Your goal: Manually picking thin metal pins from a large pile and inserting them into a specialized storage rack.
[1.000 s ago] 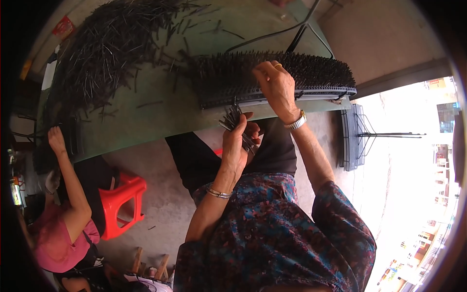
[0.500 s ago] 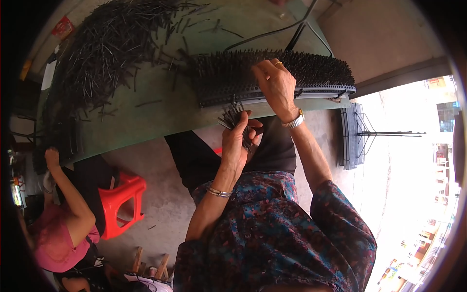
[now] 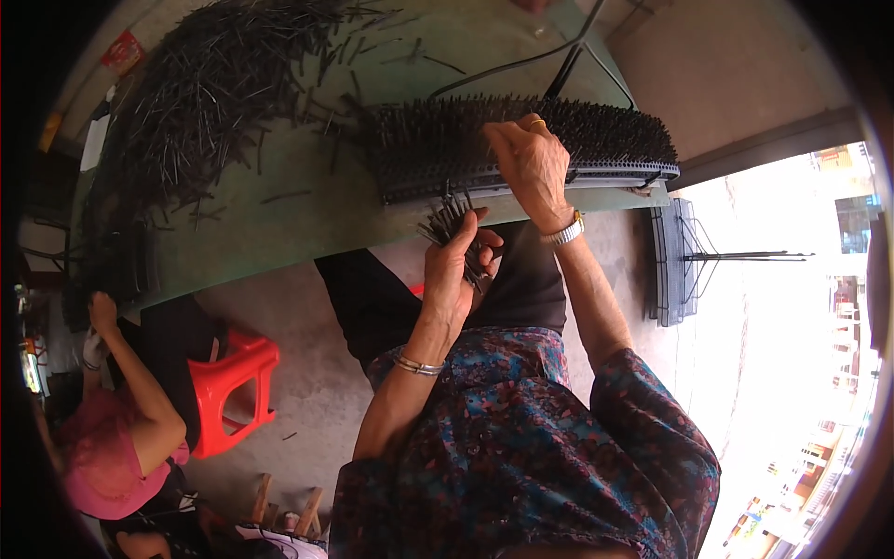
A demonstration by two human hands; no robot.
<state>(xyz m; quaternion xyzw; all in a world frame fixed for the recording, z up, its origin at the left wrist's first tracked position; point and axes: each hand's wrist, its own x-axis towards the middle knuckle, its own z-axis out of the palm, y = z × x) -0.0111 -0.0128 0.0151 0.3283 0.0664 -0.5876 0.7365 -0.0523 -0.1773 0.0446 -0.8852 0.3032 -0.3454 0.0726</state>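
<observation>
My left hand (image 3: 454, 270) is closed around a bundle of thin black sticks (image 3: 447, 216), whose ends fan out above the thumb, just in front of the table edge. My right hand (image 3: 535, 172) is at the front of a long perforated rack (image 3: 615, 175), its fingertips pinched together. What those fingertips hold, if anything, cannot be made out. Upright black sticks (image 3: 610, 130) fill the rack in dense rows. The rack lies along the near edge of the green table (image 3: 270, 224).
Loose black sticks form a big pile (image 3: 209, 93) at the table's far left, with strays around it. Thin cables (image 3: 503, 70) cross behind the rack. A red stool (image 3: 233, 391) stands at left, near a co-worker's hand (image 3: 102, 312). Another rack (image 3: 670, 261) is at right.
My right hand has shifted very slightly to the right and down along the rack. My left hand keeps the bundle in nearly the same place. The co-worker's hand has dropped a little.
</observation>
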